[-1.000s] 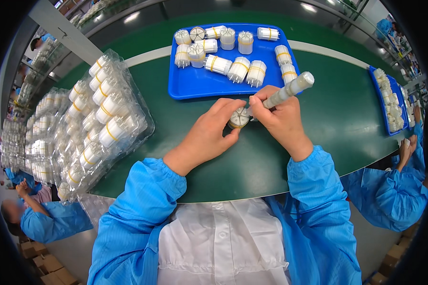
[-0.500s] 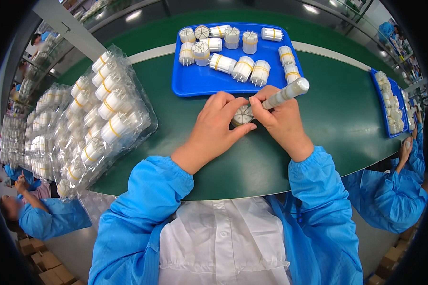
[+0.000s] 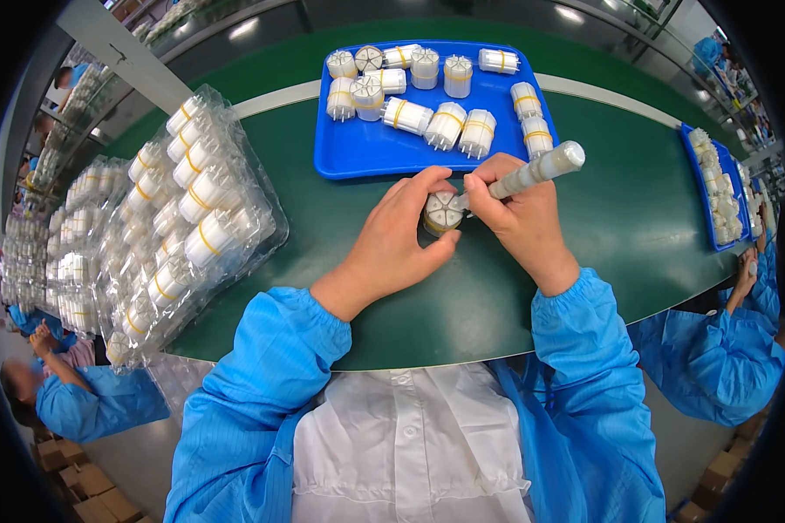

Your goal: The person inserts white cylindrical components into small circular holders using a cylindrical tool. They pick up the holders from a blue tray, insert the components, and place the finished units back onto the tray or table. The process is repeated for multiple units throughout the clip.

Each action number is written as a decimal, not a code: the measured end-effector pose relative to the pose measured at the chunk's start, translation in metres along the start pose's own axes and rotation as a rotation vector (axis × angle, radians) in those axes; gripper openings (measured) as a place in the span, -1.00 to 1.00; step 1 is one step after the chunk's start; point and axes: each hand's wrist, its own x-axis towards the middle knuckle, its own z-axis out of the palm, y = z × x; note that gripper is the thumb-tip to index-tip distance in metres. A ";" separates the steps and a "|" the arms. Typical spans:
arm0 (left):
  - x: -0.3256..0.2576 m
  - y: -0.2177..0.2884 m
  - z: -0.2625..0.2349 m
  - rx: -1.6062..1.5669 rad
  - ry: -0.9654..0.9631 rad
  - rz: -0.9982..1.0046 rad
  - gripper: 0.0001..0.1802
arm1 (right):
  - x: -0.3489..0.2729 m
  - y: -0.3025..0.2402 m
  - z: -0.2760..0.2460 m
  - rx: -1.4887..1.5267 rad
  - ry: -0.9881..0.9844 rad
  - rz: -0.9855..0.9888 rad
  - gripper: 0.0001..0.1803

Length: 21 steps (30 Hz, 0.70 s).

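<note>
Between the thumb and fingers of my left hand [image 3: 399, 234] stands a short white cylinder [image 3: 443, 211] on the green table. Its round end faces up and is split into wedge-like segments. A yellow band shows low on its side. My right hand [image 3: 525, 225] is closed round a thick, pale, pen-shaped tool [image 3: 545, 166], whose upper end slants up and right. The tool's tip comes to the cylinder's right edge; I cannot tell whether it touches. Just beyond my hands, a blue tray [image 3: 344, 163] holds several similar white cylinders with yellow bands and metal pins.
On the left, clear plastic blister trays [image 3: 275, 228] full of banded cylinders are stacked at a tilt. Another blue tray [image 3: 731, 246] of white parts lies far right. People in blue work at both sides. A grey post [image 3: 131, 57] rises at the back left.
The fingers of my left hand have parted slightly, and more of the cylinder's top shows. My right hand and the pen-shaped tool have shifted slightly right.
</note>
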 end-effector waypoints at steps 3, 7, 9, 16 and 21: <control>0.003 0.000 -0.001 0.040 -0.012 0.023 -0.18 | 0.000 0.002 0.001 -0.002 -0.009 0.000 -0.84; 0.002 0.000 0.001 0.108 0.029 0.084 -0.22 | 0.000 0.001 0.003 -0.017 -0.040 0.034 -0.84; 0.003 0.001 0.001 0.143 0.027 0.024 -0.23 | -0.001 0.003 0.003 -0.010 -0.034 0.039 -0.85; -0.001 -0.002 -0.002 -0.076 0.004 0.024 -0.22 | 0.000 0.003 -0.004 0.040 0.011 0.024 -0.85; 0.002 -0.003 -0.004 -0.047 -0.033 0.066 -0.19 | -0.001 0.001 0.001 0.079 -0.020 0.033 -0.84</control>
